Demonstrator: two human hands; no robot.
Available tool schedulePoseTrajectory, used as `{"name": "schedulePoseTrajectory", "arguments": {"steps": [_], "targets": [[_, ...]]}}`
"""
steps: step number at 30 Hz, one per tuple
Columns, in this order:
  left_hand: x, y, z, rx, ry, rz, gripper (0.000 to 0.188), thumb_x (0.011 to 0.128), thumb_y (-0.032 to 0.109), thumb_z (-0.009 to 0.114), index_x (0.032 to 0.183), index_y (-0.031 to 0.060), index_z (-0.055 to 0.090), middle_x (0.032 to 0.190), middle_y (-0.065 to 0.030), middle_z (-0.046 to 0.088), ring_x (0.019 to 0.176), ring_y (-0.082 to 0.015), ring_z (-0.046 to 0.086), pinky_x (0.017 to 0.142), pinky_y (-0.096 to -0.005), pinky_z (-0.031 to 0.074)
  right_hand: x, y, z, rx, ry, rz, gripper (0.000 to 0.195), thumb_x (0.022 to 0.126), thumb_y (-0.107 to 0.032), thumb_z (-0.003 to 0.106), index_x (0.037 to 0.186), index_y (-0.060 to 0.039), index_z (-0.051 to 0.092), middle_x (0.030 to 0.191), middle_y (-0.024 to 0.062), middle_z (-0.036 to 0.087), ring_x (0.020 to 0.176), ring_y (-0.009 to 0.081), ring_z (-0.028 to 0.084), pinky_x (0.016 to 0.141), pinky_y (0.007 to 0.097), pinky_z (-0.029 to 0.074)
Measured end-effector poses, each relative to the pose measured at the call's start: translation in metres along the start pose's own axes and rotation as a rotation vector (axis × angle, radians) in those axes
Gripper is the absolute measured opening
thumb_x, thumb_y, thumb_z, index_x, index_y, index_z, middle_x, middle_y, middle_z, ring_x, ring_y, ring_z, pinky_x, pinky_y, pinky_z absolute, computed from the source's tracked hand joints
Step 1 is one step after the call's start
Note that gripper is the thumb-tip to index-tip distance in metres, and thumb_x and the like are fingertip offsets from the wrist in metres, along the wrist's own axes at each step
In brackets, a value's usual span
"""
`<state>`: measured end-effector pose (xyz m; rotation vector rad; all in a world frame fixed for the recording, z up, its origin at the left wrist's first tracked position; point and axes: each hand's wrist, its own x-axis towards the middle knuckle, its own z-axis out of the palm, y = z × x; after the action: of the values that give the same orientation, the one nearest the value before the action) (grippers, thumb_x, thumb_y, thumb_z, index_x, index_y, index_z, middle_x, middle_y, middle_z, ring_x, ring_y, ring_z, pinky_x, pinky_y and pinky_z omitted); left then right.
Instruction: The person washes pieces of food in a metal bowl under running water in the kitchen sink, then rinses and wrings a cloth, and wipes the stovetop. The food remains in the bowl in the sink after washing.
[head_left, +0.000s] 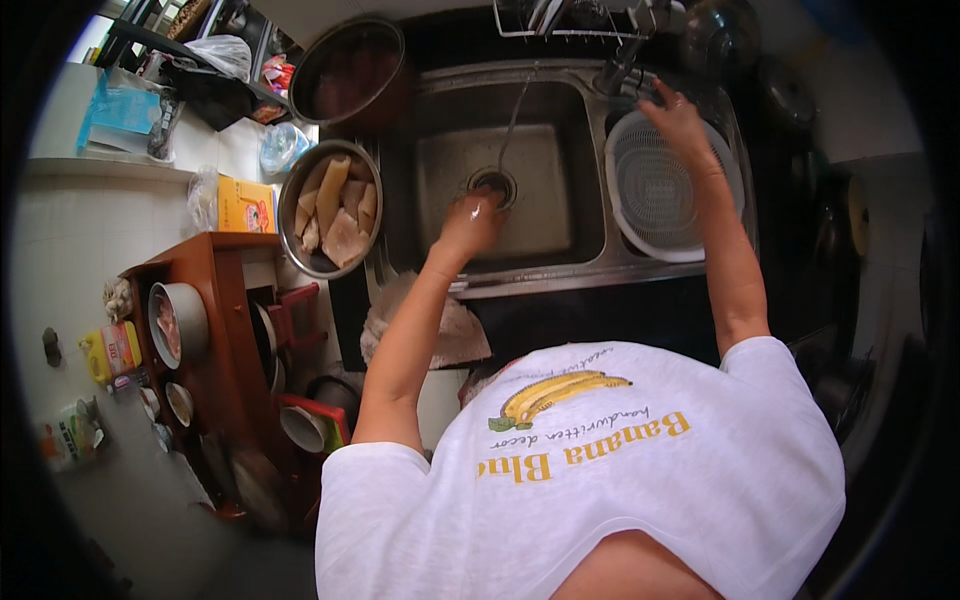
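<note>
My left hand (474, 219), wet, reaches down into the left basin (540, 217) of a stainless steel double sink. Its fingers are at the round drain (504, 182) and partly hidden, so whether they grip anything is unclear. A thin stream of water (514, 120) falls onto the drain area. Over the right basin, my right hand (677, 124) has its fingers spread just beside the faucet (626, 75); contact with it cannot be made out. Below that hand a white plastic colander (652, 187) sits in the right basin.
Left of the sink stands a steel bowl (376, 225) of pale meat pieces, with a large dark pot (401, 67) behind it. A cloth (420, 322) drapes over the counter's front edge. A wooden cabinet (225, 300) bears a pot of meat (191, 322). A wire rack (517, 33) is behind.
</note>
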<state>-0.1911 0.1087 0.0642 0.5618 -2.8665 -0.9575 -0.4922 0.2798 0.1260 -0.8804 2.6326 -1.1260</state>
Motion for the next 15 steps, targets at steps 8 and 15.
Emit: {"name": "schedulePoseTrajectory", "arguments": {"steps": [8, 15], "targets": [[-0.045, -0.008, -0.034, -0.155, 0.179, 0.051, 0.023, 0.077, 0.012, 0.058, 0.098, 0.0028, 0.060, 0.089, -0.0169, 0.061, 0.082, -0.0329, 0.059, 0.070, -0.0367, 0.047, -0.090, -0.076, 0.051, -0.181, -0.291, -0.287, 0.020, 0.076, -0.018, 0.059, 0.091, -0.0048, 0.064, 0.083, 0.0138, 0.063, 0.084, 0.0236, 0.059, 0.074, 0.0343, 0.047], [-0.163, -0.061, -0.059, -0.210, 0.450, -0.243, 0.019, 0.078, 0.012, 0.058, 0.093, 0.0015, 0.060, 0.087, -0.0157, 0.062, 0.078, -0.0300, 0.060, 0.070, -0.0332, 0.047, -0.223, -0.139, 0.169, 0.005, -0.613, -0.613, 0.025, 0.073, -0.026, 0.064, 0.076, -0.0016, 0.062, 0.077, 0.0132, 0.058, 0.083, 0.0303, 0.051, 0.077, 0.0386, 0.042]]}}
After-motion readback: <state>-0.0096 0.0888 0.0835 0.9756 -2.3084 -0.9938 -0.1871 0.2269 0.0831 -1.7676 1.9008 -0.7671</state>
